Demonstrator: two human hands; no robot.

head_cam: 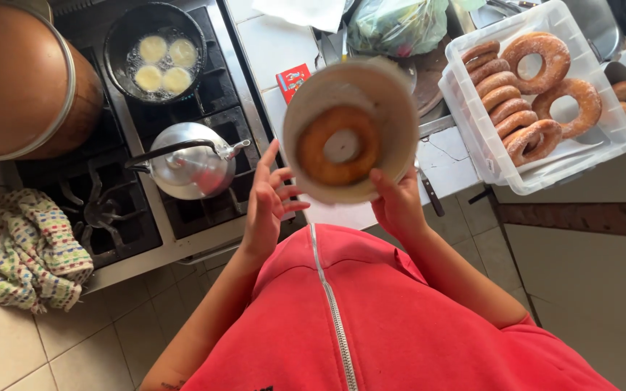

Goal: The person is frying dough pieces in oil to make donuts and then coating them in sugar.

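A small red box [293, 80] with a white patch lies flat on the white counter [269, 43] beside the stove (partly hidden by the bowl's rim). Behind it sits a knotted green plastic bag [396, 25].

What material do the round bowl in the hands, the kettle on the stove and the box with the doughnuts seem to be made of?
Bowl: probably plastic or enamel, off-white and matt; the blur leaves it open.
Kettle: metal, likely aluminium or steel, silver with bright reflections; its handle is dark.
Box: clear plastic, since the doughnuts show through its walls.
Both hands, left hand and right hand, hold the bowl.
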